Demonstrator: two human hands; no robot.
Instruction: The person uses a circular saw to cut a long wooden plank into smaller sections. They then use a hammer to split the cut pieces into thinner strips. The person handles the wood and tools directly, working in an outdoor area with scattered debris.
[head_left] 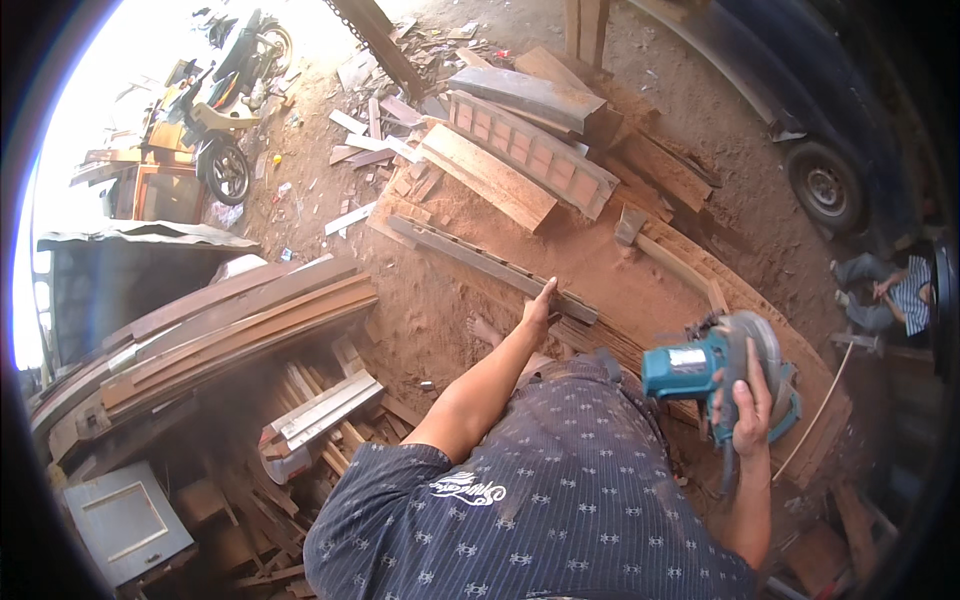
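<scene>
My left hand grips a long narrow dark plank, which lies along the near side of a sawdust-covered wooden work surface. My right hand holds a teal and grey circular saw by its handle, over the right end of that surface. The saw's blade is mostly hidden by its guard. A hammer-like tool with a wooden handle lies on the surface beyond the plank. A pale board and a panelled piece lie farther back.
Stacked boards and scrap wood stand at left, with a grey door panel below. Motorbikes are at back left among scattered offcuts. A dark vehicle is at right, with a seated person beside it. A post rises behind.
</scene>
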